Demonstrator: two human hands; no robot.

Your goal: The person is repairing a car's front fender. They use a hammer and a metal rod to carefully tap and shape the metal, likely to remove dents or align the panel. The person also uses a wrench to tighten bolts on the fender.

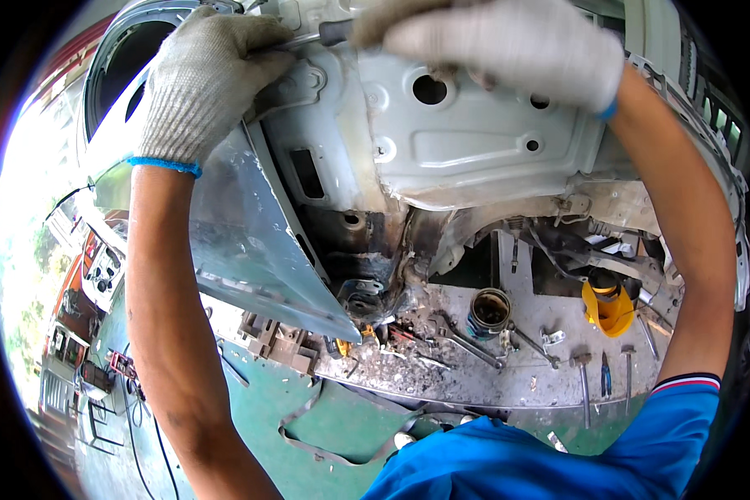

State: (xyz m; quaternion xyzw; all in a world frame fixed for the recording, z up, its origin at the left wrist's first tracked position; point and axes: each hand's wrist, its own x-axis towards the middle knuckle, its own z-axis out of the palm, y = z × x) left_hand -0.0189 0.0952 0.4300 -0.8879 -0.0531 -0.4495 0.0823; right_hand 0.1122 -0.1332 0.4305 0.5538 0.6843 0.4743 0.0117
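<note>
My left hand (204, 83), in a white knit glove with a blue cuff, is closed at the door's upper hinge (307, 82). A thin metal rod with a dark, thick end (335, 33) sticks out between its thumb and fingers. Just right of that end is my right hand (508, 50), gloved too and smeared by motion, so its grip is hidden. Both are in front of a bare grey car body panel (483, 158) with round holes. The grey-blue car door (250, 225) stands swung out below my left hand.
On the metal platform (550, 321) under the car body lie an open tin (489, 312), a large wrench (467, 343), hammers (584, 387), pliers (606, 373) and a yellow plastic container (610, 308). A grey strap (300, 437) loops over the green floor. Metal blocks (275, 340) sit below the door.
</note>
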